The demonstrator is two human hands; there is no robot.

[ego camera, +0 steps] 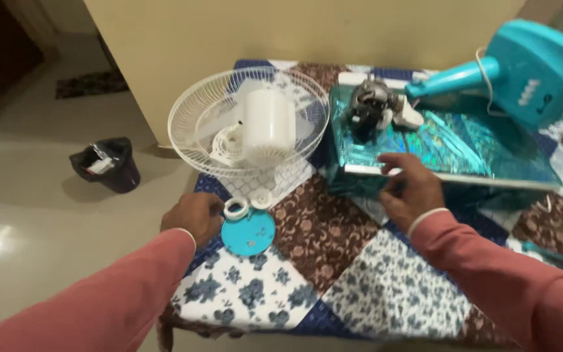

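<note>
Left hand (193, 218) curled, touching white ring (236, 208); right hand (410, 189) grips shiny teal board (451, 146) edge

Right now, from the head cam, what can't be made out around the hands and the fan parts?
- Left hand: fingertips by the white ring are blurred; contact unclear.
- Right hand: fingertips curl over the shiny teal board; grip hidden.
- Fan motor: too small and blurred for detail.
- Teal fan base: cut off by the right edge.
</note>
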